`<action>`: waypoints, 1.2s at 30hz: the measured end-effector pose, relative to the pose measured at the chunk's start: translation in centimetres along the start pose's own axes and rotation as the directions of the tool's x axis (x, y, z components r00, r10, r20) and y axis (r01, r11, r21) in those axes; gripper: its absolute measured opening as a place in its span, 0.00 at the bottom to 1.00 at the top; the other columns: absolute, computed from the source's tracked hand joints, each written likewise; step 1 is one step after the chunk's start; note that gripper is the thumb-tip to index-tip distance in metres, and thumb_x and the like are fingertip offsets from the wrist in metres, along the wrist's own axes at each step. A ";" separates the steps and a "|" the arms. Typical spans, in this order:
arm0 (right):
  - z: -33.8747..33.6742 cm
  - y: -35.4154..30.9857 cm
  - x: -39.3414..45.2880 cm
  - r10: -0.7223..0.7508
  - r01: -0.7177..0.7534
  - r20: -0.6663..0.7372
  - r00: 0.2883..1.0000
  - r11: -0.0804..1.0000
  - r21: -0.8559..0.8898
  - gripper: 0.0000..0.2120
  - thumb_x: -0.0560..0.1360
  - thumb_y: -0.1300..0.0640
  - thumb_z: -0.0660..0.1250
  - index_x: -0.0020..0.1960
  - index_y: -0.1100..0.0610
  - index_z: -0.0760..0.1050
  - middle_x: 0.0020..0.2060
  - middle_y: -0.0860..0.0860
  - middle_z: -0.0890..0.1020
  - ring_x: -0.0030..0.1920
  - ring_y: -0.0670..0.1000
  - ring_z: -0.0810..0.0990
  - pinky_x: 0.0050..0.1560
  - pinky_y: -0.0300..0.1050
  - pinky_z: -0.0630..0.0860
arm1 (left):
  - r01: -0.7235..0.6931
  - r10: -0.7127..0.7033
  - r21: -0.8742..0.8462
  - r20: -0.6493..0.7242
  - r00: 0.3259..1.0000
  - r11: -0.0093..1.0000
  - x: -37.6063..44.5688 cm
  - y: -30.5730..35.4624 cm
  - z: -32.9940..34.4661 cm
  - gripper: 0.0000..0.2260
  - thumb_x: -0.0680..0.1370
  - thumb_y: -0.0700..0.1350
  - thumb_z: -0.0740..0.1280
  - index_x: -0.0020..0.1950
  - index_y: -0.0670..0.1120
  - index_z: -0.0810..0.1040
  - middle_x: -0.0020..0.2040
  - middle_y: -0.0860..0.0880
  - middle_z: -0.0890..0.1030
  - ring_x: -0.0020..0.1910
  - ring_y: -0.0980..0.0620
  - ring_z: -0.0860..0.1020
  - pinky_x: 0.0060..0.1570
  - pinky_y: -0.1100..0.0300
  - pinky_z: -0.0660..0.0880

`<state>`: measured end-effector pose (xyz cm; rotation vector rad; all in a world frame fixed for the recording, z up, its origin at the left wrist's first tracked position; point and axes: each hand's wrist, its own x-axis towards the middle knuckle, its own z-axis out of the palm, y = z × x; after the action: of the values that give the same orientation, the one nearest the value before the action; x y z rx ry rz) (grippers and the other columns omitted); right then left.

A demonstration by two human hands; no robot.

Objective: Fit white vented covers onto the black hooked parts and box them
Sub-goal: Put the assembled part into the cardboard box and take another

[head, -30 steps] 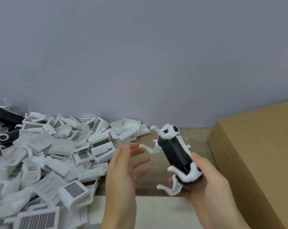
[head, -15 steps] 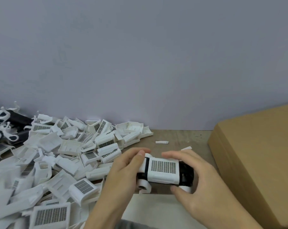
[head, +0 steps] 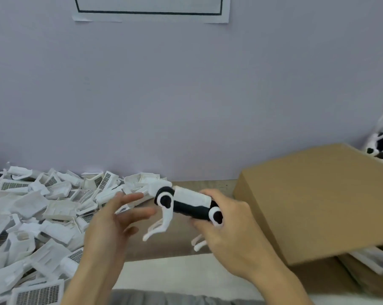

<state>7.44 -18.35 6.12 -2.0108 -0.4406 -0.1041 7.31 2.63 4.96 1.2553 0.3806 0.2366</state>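
The cardboard box [head: 322, 201] is recorded at three o'clock on the surface [head: 177, 245]. Its brown flap slopes toward the viewer and hides most of the interior; a dark opening with pale parts is glimpsed under the flap's lower right edge, but what lies there cannot be made out. Beyond the box, at two o'clock against the wall, black-and-white pieces [head: 382, 142] are seen, too blurred to be identified as finished units.

A large pile of white vented covers [head: 43, 212] is spread from nine to seven o'clock. The stock of loose covers is judged to be far from used up. A dark shape is noted at the far left edge behind the pile; its nature cannot be told.

The unit in hand, a black hooked part [head: 188, 209], is held just above the surface at centre, lying roughly level. A white cover [head: 191, 197] is seen seated along its upper side, and white hooks hang from both ends. The fitting step for this unit is judged complete or nearly so; boxing is not yet done.

The right hand [head: 228, 225] is curled round the right end of the unit and grips it. The left hand [head: 115, 219] is apart from the unit, fingers spread and relaxed, holding nothing.

Remaining work, as judged: this unit is to be placed in the box, and many covers are left to be fitted.
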 end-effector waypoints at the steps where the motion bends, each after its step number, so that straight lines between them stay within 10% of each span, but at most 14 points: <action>1: -0.7 -0.4 0.0 0.062 -0.055 -0.032 0.998 0.984 0.169 0.09 0.72 0.54 0.71 0.51 0.46 0.79 0.42 0.49 0.82 0.41 0.59 0.85 0.40 0.52 0.84 | -0.006 0.006 -0.022 0.008 1.000 1.000 -0.1 0.0 0.0 0.16 0.82 0.52 0.60 0.46 0.48 0.85 0.38 0.43 0.86 0.40 0.48 0.80 0.41 0.54 0.67; 4: -4.2 -1.2 0.5 0.170 -0.071 -0.143 0.975 0.848 0.525 0.11 0.74 0.58 0.74 0.44 0.65 0.76 0.39 0.68 0.76 0.43 0.68 0.82 0.42 0.51 0.84 | -0.008 0.008 -0.016 0.011 1.000 1.000 0.0 -0.6 0.6 0.12 0.81 0.46 0.59 0.49 0.45 0.82 0.37 0.44 0.86 0.41 0.46 0.79 0.38 0.55 0.66; 7: -9.4 -2.7 1.6 0.271 0.104 -0.295 0.916 0.549 0.829 0.11 0.75 0.57 0.70 0.51 0.64 0.74 0.40 0.63 0.77 0.41 0.62 0.84 0.40 0.46 0.83 | -0.042 0.042 0.005 0.026 0.999 0.999 -0.1 -0.9 1.4 0.11 0.83 0.43 0.59 0.49 0.44 0.81 0.36 0.46 0.86 0.38 0.45 0.81 0.38 0.54 0.67; 12: -16.7 -2.8 2.5 0.500 0.444 -0.531 0.684 0.292 0.847 0.27 0.82 0.44 0.59 0.75 0.59 0.63 0.64 0.63 0.75 0.53 0.62 0.84 0.52 0.52 0.81 | -0.052 0.053 -0.006 0.039 0.998 0.999 0.0 -1.0 1.5 0.12 0.83 0.42 0.58 0.48 0.44 0.80 0.33 0.47 0.85 0.32 0.49 0.81 0.37 0.53 0.68; 15: -15.2 -2.2 2.6 0.531 0.331 -0.501 0.684 0.386 0.861 0.30 0.84 0.43 0.55 0.79 0.57 0.54 0.64 0.64 0.74 0.57 0.64 0.81 0.56 0.54 0.78 | -0.055 0.054 0.008 0.018 0.998 0.998 0.1 -1.0 1.8 0.12 0.83 0.41 0.58 0.47 0.43 0.80 0.32 0.46 0.85 0.37 0.43 0.79 0.36 0.54 0.67; 19: -6.3 -1.1 2.6 0.449 -0.024 -0.359 0.818 0.651 0.759 0.09 0.83 0.58 0.60 0.57 0.59 0.77 0.47 0.59 0.86 0.40 0.55 0.86 0.42 0.46 0.77 | -0.075 0.079 0.079 -0.046 0.996 0.994 0.0 -1.1 2.3 0.11 0.82 0.38 0.59 0.48 0.42 0.81 0.34 0.44 0.85 0.35 0.44 0.79 0.34 0.56 0.68; 27: 5.2 4.0 1.8 0.471 -0.370 -0.111 0.875 0.800 0.472 0.13 0.79 0.71 0.60 0.50 0.59 0.81 0.27 0.52 0.84 0.24 0.51 0.77 0.22 0.35 0.71 | -0.173 0.201 0.340 -0.049 0.978 0.924 -0.4 0.6 4.2 0.12 0.78 0.36 0.60 0.44 0.49 0.80 0.42 0.48 0.85 0.36 0.57 0.78 0.36 0.66 0.72; 32: 4.6 4.4 2.7 0.501 -0.387 -0.096 0.860 0.764 0.516 0.14 0.79 0.72 0.61 0.46 0.59 0.82 0.25 0.52 0.82 0.19 0.47 0.76 0.19 0.32 0.67 | -0.408 0.372 0.757 0.233 0.899 0.510 4.0 8.1 4.4 0.07 0.79 0.42 0.60 0.48 0.51 0.77 0.43 0.55 0.78 0.40 0.53 0.76 0.39 0.61 0.70; 36: 4.8 4.1 2.4 0.501 -0.405 -0.078 0.862 0.772 0.490 0.14 0.79 0.71 0.61 0.45 0.58 0.81 0.25 0.51 0.82 0.19 0.46 0.76 0.19 0.34 0.69 | -0.286 0.374 0.958 0.268 0.888 -0.008 9.9 13.2 1.1 0.11 0.79 0.45 0.61 0.59 0.45 0.76 0.57 0.44 0.78 0.57 0.43 0.76 0.53 0.54 0.74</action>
<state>10.57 -15.11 1.08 -1.5586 0.1631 0.0921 17.23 9.32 16.32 2.8279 0.2521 0.4719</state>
